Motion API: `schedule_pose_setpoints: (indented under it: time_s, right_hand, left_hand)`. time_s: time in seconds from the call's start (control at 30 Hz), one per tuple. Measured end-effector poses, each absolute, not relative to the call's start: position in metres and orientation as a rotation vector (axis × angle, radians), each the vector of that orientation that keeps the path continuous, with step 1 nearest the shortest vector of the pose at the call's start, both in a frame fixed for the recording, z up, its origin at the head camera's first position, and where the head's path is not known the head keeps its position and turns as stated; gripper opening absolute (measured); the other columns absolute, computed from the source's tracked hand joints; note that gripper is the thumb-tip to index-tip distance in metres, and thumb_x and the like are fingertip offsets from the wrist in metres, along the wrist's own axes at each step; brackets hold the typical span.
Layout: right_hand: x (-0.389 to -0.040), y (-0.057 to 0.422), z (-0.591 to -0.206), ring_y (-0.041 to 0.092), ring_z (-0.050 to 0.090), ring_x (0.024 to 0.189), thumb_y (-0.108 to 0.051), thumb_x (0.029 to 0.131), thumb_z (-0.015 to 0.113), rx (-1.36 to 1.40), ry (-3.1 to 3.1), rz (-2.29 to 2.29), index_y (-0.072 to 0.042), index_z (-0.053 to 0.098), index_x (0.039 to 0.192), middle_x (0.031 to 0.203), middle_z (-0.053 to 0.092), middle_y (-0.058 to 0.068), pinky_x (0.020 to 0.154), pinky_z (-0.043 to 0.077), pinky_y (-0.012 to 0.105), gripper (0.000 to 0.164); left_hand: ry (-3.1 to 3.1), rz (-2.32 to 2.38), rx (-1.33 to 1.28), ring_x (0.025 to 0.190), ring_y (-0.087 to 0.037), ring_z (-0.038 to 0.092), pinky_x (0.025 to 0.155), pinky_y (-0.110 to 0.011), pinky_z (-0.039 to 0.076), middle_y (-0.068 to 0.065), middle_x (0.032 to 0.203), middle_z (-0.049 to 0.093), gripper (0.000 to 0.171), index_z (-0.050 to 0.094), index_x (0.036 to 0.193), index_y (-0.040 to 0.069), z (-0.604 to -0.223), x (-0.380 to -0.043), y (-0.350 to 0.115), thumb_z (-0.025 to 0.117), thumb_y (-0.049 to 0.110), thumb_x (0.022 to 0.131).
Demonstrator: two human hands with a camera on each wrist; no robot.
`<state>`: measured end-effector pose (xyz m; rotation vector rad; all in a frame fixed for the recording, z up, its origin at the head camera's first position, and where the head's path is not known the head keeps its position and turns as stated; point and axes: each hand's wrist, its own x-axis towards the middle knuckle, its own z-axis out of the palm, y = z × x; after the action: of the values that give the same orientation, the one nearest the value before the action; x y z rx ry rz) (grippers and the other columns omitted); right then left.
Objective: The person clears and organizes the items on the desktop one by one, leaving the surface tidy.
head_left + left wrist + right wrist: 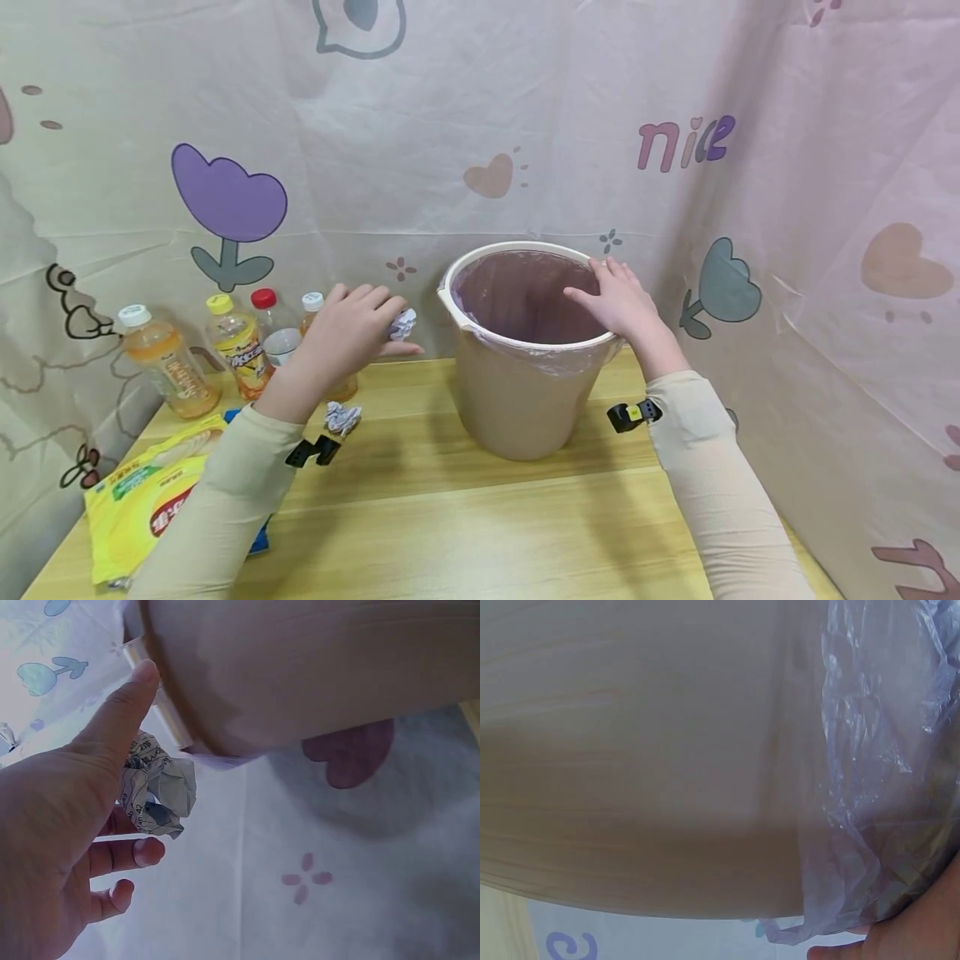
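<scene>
A crumpled ball of printed paper (402,325) is pinched in my left hand (348,329), just left of the bin's rim. The left wrist view shows the paper ball (166,787) between thumb and fingers, the last two fingers loosely bent away from it. A beige bin (502,400) stands upright on the table, a thin clear liner (551,358) folded over its white rim. My right hand (622,304) rests on the right side of that rim, its fingers mostly straight and the thumb over the opening. In the right wrist view, the liner (855,750) hangs down the bin's outside.
Another crumpled paper ball (342,418) lies on the wooden table (465,533) near my left wrist. Several capped drink bottles (240,346) line the back left. Yellow snack packaging (150,500) lies at the left edge. A printed cloth (420,125) hangs behind.
</scene>
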<state>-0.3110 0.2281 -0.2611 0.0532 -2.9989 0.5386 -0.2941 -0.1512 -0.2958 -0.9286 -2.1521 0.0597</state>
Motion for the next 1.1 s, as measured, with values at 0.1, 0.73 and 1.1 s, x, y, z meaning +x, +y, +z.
schedule_pose_setpoints:
  time_s: [0.1,0.73,1.1]
  right_hand:
    - [-0.312,0.227,-0.262,0.044,0.003,0.150,-0.063,0.094,0.042,0.051,-2.998,0.540,-0.011,0.020,0.156,0.162,0.009,0.023,0.117,0.011,0.064,0.084]
    - [-0.313,0.227,-0.262,0.043,0.002,0.151,-0.067,0.093,0.040,0.036,-3.009,0.505,-0.014,0.018,0.156,0.163,0.008,0.022,0.116,0.012,0.066,0.085]
    - [-0.312,0.228,-0.263,0.043,0.002,0.151,-0.067,0.093,0.040,0.031,-3.013,0.507,-0.014,0.017,0.157,0.163,0.007,0.022,0.116,0.012,0.066,0.086]
  left_hand:
    - [-2.128,0.057,-0.931,0.075,-0.025,0.061,0.062,-0.039,0.039,-0.006,0.086,0.066,0.073,0.066,0.099,0.010,-0.284,-0.300,-0.145,0.057,0.077,0.073]
    - [-2.357,0.053,-0.891,0.091,-0.027,0.059,0.075,-0.042,0.037,-0.005,0.100,0.063,0.069,0.062,0.113,0.012,-0.231,-0.331,-0.095,0.061,0.071,0.077]
    - [-2.453,0.087,-0.952,0.099,-0.027,0.057,0.081,-0.043,0.038,-0.005,0.108,0.059,0.069,0.058,0.121,0.016,-0.224,-0.345,-0.062,0.060,0.070,0.080]
